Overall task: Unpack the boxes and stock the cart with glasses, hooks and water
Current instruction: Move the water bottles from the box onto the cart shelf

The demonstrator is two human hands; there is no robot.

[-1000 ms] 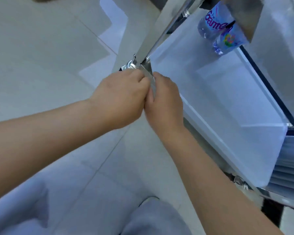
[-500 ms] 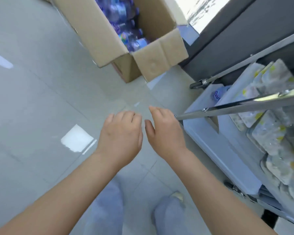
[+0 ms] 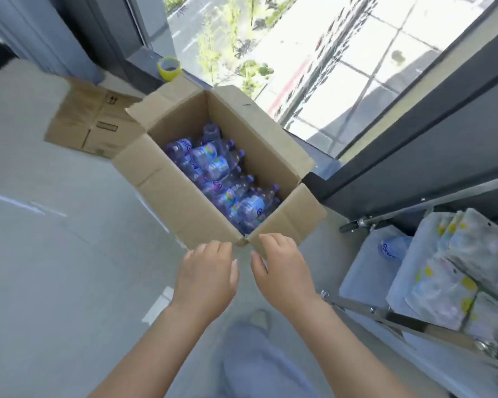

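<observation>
The open cardboard box (image 3: pixel 184 214) sits on the floor ahead, its water bottles (image 3: pixel 219 179) heaped loose inside. Left hand (image 3: pixel 206 278) and right hand (image 3: pixel 282 271) hover side by side just short of its near corner, fingers relaxed, grasping nothing. Full bottles will likely be weighty, smooth and yielding; best gripped round the body, 1 per hand. The cart (image 3: pixel 365 271) stands to the right, 1 bottle (image 3: pixel 391 247) on its lower shelf.
</observation>
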